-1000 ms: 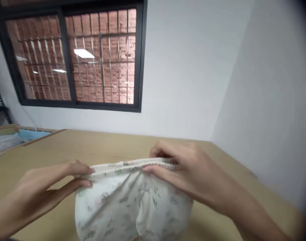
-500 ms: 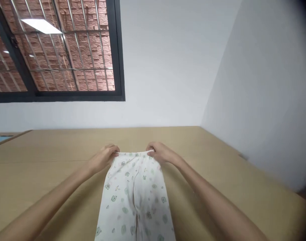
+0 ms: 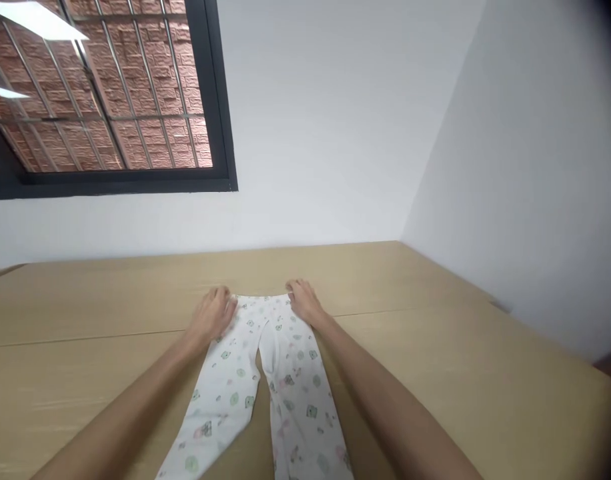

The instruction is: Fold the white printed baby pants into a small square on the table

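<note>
A small pair of white pants (image 3: 300,373) with a green and pink animal print lies on the wooden table, waistband at the far end. Its two legs spread toward me, and the lower ends run out of view. My left hand (image 3: 215,313) grips the left corner of the waistband with curled fingers. At the right corner, my right hand (image 3: 303,301) is closed on the waistband too. The fingertips of both hands are partly hidden and slightly blurred.
The light wooden table (image 3: 460,347) reaches back to a white wall (image 3: 315,133), with a thin seam running across it. Another wall (image 3: 515,200) borders it on the right. A dark-framed, barred window (image 3: 110,100) sits above the table at the left.
The pants, held up before, have come down onto the table. Their legs have parted, showing a gap between them. My hands stay at the waistband corners; the view has shifted slightly right.
</note>
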Available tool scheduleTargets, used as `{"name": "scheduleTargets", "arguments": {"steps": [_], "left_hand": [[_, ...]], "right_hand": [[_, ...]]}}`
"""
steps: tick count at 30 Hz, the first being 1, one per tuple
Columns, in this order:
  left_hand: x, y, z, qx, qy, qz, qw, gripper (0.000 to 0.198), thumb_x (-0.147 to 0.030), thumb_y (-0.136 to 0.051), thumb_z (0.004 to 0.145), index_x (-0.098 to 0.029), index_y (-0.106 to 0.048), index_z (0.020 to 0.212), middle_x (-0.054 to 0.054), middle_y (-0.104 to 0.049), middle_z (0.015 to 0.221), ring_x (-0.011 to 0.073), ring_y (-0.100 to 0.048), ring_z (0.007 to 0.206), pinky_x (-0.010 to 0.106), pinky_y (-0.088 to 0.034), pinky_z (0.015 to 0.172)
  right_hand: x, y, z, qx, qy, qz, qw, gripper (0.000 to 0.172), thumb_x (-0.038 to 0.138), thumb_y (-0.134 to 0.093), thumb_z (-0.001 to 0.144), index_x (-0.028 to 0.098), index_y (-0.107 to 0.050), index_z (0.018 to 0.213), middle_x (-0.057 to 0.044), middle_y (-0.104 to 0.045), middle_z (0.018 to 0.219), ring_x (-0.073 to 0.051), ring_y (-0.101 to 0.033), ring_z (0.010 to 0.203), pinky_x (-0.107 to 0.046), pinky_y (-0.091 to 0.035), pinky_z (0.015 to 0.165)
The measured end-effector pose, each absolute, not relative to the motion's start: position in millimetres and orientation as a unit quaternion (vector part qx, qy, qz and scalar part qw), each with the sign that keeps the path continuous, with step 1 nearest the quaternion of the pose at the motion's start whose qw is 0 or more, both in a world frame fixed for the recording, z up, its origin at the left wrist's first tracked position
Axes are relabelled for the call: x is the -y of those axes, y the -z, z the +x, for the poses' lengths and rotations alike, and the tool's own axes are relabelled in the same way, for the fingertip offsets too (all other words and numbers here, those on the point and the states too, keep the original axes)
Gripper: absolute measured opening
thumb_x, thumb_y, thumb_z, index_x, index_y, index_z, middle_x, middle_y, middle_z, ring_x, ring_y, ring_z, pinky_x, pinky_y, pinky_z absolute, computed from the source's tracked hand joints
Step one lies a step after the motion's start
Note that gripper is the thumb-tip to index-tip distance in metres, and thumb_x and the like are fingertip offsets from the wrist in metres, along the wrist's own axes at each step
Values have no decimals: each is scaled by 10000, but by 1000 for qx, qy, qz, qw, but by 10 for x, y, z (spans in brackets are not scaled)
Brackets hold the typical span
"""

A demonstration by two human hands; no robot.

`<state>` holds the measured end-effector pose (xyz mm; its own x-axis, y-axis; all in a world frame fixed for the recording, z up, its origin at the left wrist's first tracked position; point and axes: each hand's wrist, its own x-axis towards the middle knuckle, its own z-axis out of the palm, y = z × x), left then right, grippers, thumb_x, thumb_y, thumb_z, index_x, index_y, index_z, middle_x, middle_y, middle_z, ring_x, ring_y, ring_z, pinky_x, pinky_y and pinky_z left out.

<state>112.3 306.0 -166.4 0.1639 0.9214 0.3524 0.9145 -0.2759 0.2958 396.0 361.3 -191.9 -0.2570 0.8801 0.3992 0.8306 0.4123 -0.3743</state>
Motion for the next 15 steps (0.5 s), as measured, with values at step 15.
{"name": "scheduleTargets", "arguments": {"steps": [15], "left_hand": [[-1094,2012,749,-542,-250,768,235,379,-563,-445,936,-209,-426,802,25,-490,787,286,-492,714,368,-362,623]], "right_hand": [[-2897,1842,3848,749,-17,-586,308,258,0,-629,934,147,-503,1104,-107,-545,1116,-308,-484,1077,-393,-328,898]]}}
